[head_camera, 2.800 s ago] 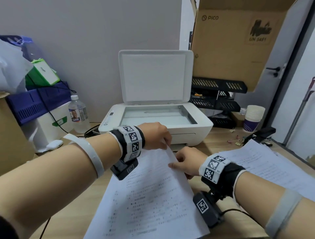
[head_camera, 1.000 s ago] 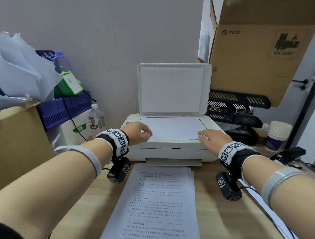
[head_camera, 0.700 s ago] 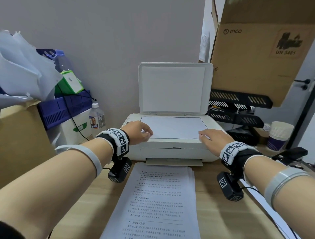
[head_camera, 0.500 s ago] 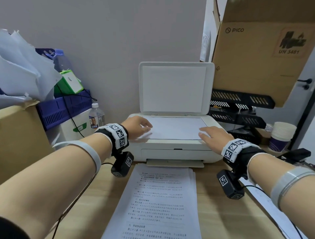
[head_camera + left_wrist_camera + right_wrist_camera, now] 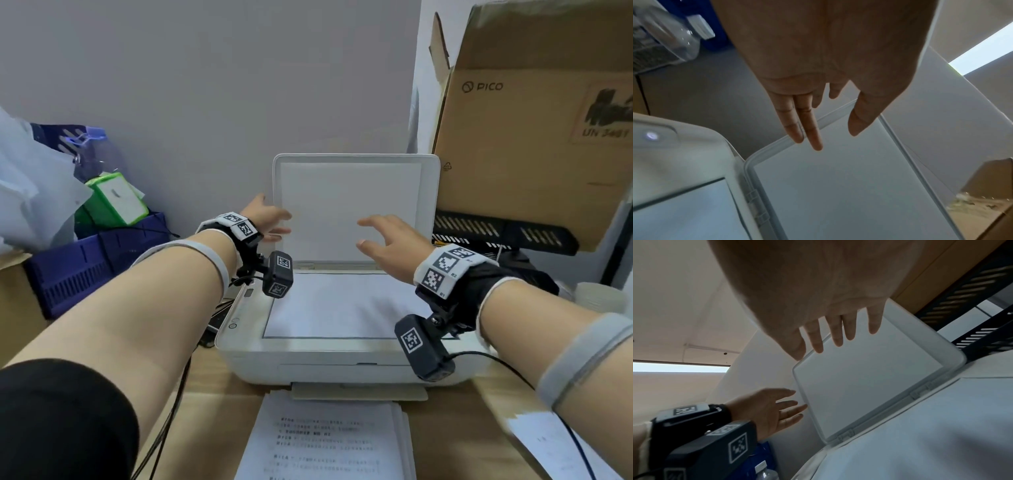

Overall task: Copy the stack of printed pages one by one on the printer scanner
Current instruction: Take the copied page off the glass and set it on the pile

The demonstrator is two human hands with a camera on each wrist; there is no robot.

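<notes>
The white printer stands mid-desk with its scanner lid raised upright. A sheet lies flat on the glass, blank side up. In front of the printer lies the stack of printed pages. My left hand is up at the lid's left edge with straight fingers and holds nothing. My right hand hovers in front of the lid's inner face with its fingers spread. Whether either hand touches the lid is unclear.
A large cardboard box sits on black trays right of the printer. Blue crates, a green box and a water bottle crowd the left side. More pages lie at the right; paper cups stand behind them.
Both hands have left the sheet on the glass and risen to the upright lid. Before that, the top page went from the stack onto the glass.
</notes>
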